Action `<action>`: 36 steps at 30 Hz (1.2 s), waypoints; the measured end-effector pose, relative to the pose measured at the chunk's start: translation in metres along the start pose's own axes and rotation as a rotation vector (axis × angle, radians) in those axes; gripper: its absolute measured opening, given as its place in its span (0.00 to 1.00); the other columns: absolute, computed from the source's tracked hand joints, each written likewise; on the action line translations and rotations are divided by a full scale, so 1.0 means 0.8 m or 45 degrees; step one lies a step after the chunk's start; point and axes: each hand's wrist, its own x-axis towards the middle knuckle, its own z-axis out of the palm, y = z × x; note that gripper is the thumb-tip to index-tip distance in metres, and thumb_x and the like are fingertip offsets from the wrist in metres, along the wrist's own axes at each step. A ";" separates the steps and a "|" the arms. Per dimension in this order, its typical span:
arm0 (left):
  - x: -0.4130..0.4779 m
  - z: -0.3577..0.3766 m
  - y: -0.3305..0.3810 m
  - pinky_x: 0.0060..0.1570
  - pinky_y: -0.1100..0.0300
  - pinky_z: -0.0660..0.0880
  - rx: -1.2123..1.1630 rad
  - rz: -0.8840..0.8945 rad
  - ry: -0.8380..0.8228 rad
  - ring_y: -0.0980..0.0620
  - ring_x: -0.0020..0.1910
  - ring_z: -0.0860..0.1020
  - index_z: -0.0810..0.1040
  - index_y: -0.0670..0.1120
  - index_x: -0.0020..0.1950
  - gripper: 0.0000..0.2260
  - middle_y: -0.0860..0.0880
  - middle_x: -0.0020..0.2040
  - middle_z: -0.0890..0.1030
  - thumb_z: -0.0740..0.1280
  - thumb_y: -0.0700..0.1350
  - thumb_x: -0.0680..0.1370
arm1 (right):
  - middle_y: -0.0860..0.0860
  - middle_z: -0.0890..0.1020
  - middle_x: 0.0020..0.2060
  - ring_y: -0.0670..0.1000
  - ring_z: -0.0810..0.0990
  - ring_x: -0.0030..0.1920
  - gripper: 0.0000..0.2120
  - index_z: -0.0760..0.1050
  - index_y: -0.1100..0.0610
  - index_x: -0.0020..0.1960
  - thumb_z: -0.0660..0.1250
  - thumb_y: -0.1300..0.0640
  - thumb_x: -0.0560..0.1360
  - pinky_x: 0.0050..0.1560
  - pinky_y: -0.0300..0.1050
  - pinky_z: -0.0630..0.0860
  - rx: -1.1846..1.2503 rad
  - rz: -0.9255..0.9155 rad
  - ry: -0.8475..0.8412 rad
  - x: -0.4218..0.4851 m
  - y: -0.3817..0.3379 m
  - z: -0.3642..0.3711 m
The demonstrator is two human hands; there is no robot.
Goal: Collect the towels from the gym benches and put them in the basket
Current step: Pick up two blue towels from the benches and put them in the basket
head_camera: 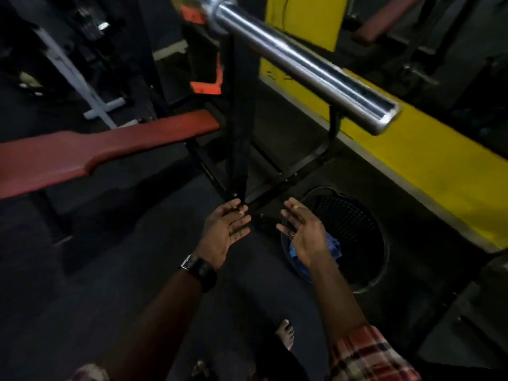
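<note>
A black perforated basket (354,224) stands on the dark floor at the right, below the yellow ledge. A blue towel (332,247) lies inside it, partly hidden by my right hand. My right hand (303,233) hovers over the basket's left rim, fingers spread, holding nothing. Just left of the basket, my left hand (226,229), with a black watch on its wrist, is also open and empty. A red padded bench (90,152) stretches from the left edge toward the middle, with no towel on the part I see.
A chrome barbell sleeve (305,66) juts out overhead toward the right. The black rack frame (237,127) stands right in front of my hands. A yellow wall ledge (428,158) runs along the right. My bare foot (286,332) is on the floor below.
</note>
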 end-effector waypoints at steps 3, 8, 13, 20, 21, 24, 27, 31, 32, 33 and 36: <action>-0.020 -0.063 0.026 0.45 0.54 0.81 -0.062 0.086 0.086 0.48 0.53 0.84 0.79 0.49 0.57 0.10 0.47 0.55 0.84 0.64 0.37 0.80 | 0.52 0.81 0.59 0.53 0.78 0.59 0.13 0.76 0.56 0.63 0.60 0.59 0.80 0.56 0.54 0.76 -0.089 0.019 -0.108 -0.006 0.023 0.064; -0.068 -0.196 0.069 0.47 0.54 0.80 -0.203 0.215 0.235 0.49 0.53 0.82 0.79 0.50 0.57 0.09 0.49 0.54 0.84 0.64 0.38 0.80 | 0.52 0.81 0.57 0.50 0.79 0.53 0.13 0.76 0.56 0.62 0.59 0.60 0.81 0.46 0.50 0.78 -0.225 0.052 -0.344 -0.041 0.090 0.188; -0.132 -0.342 0.110 0.50 0.54 0.78 -0.284 0.348 0.366 0.50 0.54 0.81 0.79 0.51 0.56 0.11 0.51 0.55 0.83 0.63 0.38 0.80 | 0.54 0.80 0.59 0.51 0.80 0.54 0.13 0.77 0.55 0.61 0.58 0.61 0.81 0.47 0.52 0.78 -0.381 0.091 -0.568 -0.103 0.181 0.319; -0.231 -0.547 0.152 0.51 0.53 0.76 -0.409 0.564 0.637 0.46 0.59 0.77 0.75 0.43 0.67 0.16 0.45 0.62 0.79 0.61 0.36 0.80 | 0.56 0.80 0.60 0.54 0.78 0.58 0.16 0.73 0.61 0.67 0.58 0.62 0.80 0.47 0.52 0.77 -0.512 0.199 -0.832 -0.200 0.316 0.495; -0.238 -0.562 0.155 0.50 0.54 0.75 -0.411 0.572 0.660 0.46 0.59 0.77 0.75 0.43 0.68 0.16 0.45 0.62 0.79 0.61 0.36 0.80 | 0.57 0.80 0.60 0.55 0.78 0.58 0.17 0.73 0.61 0.67 0.58 0.63 0.80 0.48 0.52 0.76 -0.507 0.214 -0.865 -0.207 0.324 0.507; -0.266 -0.634 0.160 0.51 0.52 0.75 -0.521 0.626 0.792 0.47 0.58 0.78 0.78 0.47 0.62 0.13 0.46 0.61 0.80 0.61 0.36 0.81 | 0.56 0.81 0.59 0.54 0.79 0.57 0.16 0.74 0.60 0.66 0.57 0.63 0.80 0.48 0.52 0.76 -0.618 0.282 -0.953 -0.234 0.378 0.562; -0.277 -0.667 0.171 0.53 0.51 0.76 -0.570 0.633 0.845 0.48 0.57 0.78 0.78 0.48 0.60 0.12 0.47 0.59 0.81 0.62 0.37 0.80 | 0.56 0.81 0.58 0.54 0.80 0.56 0.14 0.75 0.58 0.62 0.57 0.63 0.80 0.49 0.52 0.76 -0.642 0.314 -1.014 -0.240 0.406 0.599; -0.275 -0.778 0.210 0.55 0.50 0.76 -0.634 0.719 0.965 0.50 0.53 0.80 0.78 0.48 0.60 0.12 0.49 0.56 0.82 0.62 0.36 0.80 | 0.56 0.82 0.57 0.53 0.81 0.53 0.13 0.76 0.55 0.60 0.58 0.63 0.80 0.48 0.53 0.77 -0.733 0.392 -1.118 -0.231 0.497 0.714; -0.273 -0.801 0.223 0.55 0.50 0.76 -0.630 0.728 0.995 0.50 0.52 0.80 0.79 0.48 0.59 0.12 0.50 0.55 0.83 0.62 0.36 0.80 | 0.55 0.82 0.57 0.53 0.81 0.53 0.13 0.76 0.55 0.60 0.58 0.63 0.79 0.49 0.54 0.77 -0.741 0.407 -1.146 -0.232 0.511 0.743; -0.271 -0.826 0.238 0.55 0.50 0.77 -0.628 0.738 1.018 0.50 0.52 0.80 0.79 0.48 0.59 0.12 0.50 0.53 0.83 0.62 0.36 0.80 | 0.55 0.83 0.57 0.53 0.81 0.54 0.13 0.76 0.54 0.60 0.59 0.62 0.79 0.50 0.54 0.77 -0.745 0.424 -1.162 -0.230 0.528 0.775; -0.266 -0.908 0.292 0.54 0.49 0.77 -0.612 0.762 1.101 0.49 0.53 0.81 0.80 0.49 0.60 0.13 0.51 0.52 0.85 0.63 0.36 0.80 | 0.55 0.83 0.58 0.54 0.81 0.58 0.14 0.76 0.54 0.63 0.60 0.61 0.79 0.54 0.56 0.77 -0.736 0.454 -1.206 -0.230 0.573 0.875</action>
